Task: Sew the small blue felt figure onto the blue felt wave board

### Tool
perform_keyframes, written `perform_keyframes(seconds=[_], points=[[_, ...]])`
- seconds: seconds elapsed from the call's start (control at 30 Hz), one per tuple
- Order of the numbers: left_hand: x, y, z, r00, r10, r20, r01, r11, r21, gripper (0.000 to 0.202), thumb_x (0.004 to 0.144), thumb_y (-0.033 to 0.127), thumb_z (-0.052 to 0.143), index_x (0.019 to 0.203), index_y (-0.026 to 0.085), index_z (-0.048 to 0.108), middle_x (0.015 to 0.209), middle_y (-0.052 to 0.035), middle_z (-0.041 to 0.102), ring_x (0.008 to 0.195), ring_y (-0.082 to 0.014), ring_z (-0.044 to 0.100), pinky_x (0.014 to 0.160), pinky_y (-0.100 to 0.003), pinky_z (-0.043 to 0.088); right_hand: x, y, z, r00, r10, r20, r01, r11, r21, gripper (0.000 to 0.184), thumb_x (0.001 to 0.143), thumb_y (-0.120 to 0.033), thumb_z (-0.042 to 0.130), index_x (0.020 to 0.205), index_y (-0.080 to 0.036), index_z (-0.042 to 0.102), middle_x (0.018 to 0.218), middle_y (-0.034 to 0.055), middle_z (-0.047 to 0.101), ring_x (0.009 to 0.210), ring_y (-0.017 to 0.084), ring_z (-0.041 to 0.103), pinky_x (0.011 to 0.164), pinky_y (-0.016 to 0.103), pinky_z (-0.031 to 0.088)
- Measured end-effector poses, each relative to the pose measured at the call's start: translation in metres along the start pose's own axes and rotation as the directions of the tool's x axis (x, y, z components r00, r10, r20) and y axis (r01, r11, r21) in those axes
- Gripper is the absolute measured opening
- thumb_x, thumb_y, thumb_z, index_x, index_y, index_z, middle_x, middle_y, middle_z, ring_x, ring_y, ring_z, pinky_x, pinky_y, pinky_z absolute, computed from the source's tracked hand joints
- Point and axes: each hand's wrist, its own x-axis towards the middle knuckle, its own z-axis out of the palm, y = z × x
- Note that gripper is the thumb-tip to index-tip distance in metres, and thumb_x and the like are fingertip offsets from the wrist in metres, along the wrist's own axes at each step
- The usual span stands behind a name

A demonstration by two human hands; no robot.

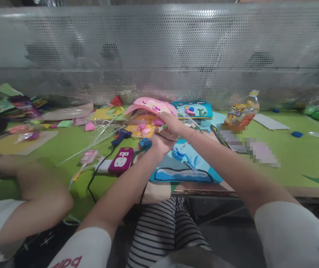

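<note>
My right hand [171, 123] reaches across in front of my left, its fingers stretched toward a clear plastic bag [144, 123] with pink and orange pieces. Just below it is my left hand [161, 143], turned partly palm up; its fingers are largely covered, so its grip cannot be made out. A thin dark band crosses near the left wrist. Under my forearms lies a light-blue foam sheet [187, 175] with a blue figure [179, 152] and a black-outlined cloud shape. Behind the bag stands a curved pink foam piece [151, 106], next to a blue decorated case [194, 110].
A blue glue gun [120, 137], a magenta power bank [122, 160] and a pink charger [89, 157] with cables lie left. A drink bottle [243, 111] stands right. A co-worker's arm [36, 178] rests at far left. A perforated metal screen [159, 52] closes the table's back.
</note>
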Motion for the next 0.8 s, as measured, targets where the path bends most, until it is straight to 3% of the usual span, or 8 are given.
perform_keyframes(seconds=[0.07, 0.17, 0.27, 0.43, 0.53, 0.67, 0.8], points=[[0.001, 0.001, -0.001, 1.0, -0.027, -0.001, 0.027, 0.999, -0.022, 0.052, 0.09, 0.044, 0.02, 0.081, 0.016, 0.063, 0.086, -0.0082, 0.065, 0.08, -0.0182, 0.061, 0.073, -0.032, 0.047, -0.008, -0.006, -0.014, 0.991, -0.051, 0.126, 0.042, 0.997, 0.071, 0.028, 0.088, -0.033, 0.046, 0.096, -0.017, 0.067, 0.1, 0.007, 0.066, 0.094, 0.02, 0.061, 0.086, 0.034, 0.047], [0.003, -0.001, -0.004, 0.997, -0.045, -0.062, 0.044, 0.999, -0.029, 0.042, 0.089, 0.037, 0.026, 0.075, 0.016, 0.061, 0.074, -0.0058, 0.063, 0.067, -0.0153, 0.06, 0.064, -0.027, 0.046, -0.026, -0.012, -0.019, 0.977, -0.142, 0.159, 0.126, 0.987, 0.104, 0.017, 0.075, -0.024, 0.065, 0.09, -0.019, 0.071, 0.1, 0.0048, 0.068, 0.096, 0.019, 0.061, 0.089, 0.032, 0.046], [0.002, -0.003, -0.004, 0.989, -0.054, -0.138, 0.054, 0.999, -0.008, 0.039, 0.089, 0.03, 0.027, 0.079, 0.015, 0.062, 0.065, -0.0059, 0.059, 0.061, -0.0159, 0.058, 0.058, -0.027, 0.044, -0.04, -0.013, -0.012, 0.994, -0.048, 0.101, 0.033, 0.988, 0.152, 0.013, 0.071, -0.023, 0.069, 0.082, -0.02, 0.073, 0.095, 0.0048, 0.07, 0.092, 0.019, 0.063, 0.087, 0.034, 0.047], [-0.003, -0.005, 0.0, 0.985, -0.077, -0.152, 0.086, 0.995, 0.053, 0.036, 0.089, 0.023, 0.028, 0.095, 0.016, 0.063, 0.067, -0.0053, 0.062, 0.066, -0.0164, 0.06, 0.061, -0.026, 0.044, -0.048, -0.013, -0.004, 0.995, 0.097, 0.028, -0.101, 0.945, 0.313, 0.007, 0.067, -0.02, 0.072, 0.073, -0.017, 0.071, 0.081, 0.0042, 0.071, 0.079, 0.017, 0.065, 0.077, 0.031, 0.05], [-0.006, -0.004, 0.005, 0.988, -0.119, -0.1, 0.13, 0.986, 0.107, 0.033, 0.089, 0.027, 0.031, 0.095, 0.017, 0.062, 0.069, -0.0046, 0.065, 0.063, -0.0162, 0.061, 0.062, -0.028, 0.046, -0.053, -0.015, -0.013, 0.98, 0.196, 0.026, -0.188, 0.88, 0.436, 0.009, 0.068, -0.021, 0.072, 0.074, -0.016, 0.07, 0.071, 0.0017, 0.069, 0.064, 0.013, 0.062, 0.065, 0.027, 0.049], [-0.01, -0.003, 0.01, 0.96, -0.27, 0.073, 0.24, 0.931, 0.276, 0.044, 0.089, 0.045, 0.033, 0.087, 0.012, 0.063, 0.076, -0.0098, 0.067, 0.074, -0.0221, 0.064, 0.076, -0.038, 0.049, -0.064, -0.018, -0.04, 0.954, 0.271, 0.131, -0.294, 0.741, 0.603, 0.012, 0.076, -0.028, 0.065, 0.078, -0.016, 0.067, 0.065, -0.0002, 0.065, 0.05, 0.009, 0.055, 0.047, 0.021, 0.043], [-0.012, -0.008, 0.015, 0.944, -0.318, 0.089, 0.243, 0.851, 0.466, 0.051, 0.088, 0.052, 0.034, 0.089, 0.009, 0.063, 0.092, -0.015, 0.068, 0.085, -0.0231, 0.065, 0.08, -0.036, 0.048, -0.076, -0.014, -0.065, 0.95, 0.277, 0.141, -0.299, 0.689, 0.66, 0.017, 0.078, -0.032, 0.061, 0.079, -0.016, 0.065, 0.066, 0.0004, 0.064, 0.058, 0.01, 0.058, 0.052, 0.021, 0.047]])
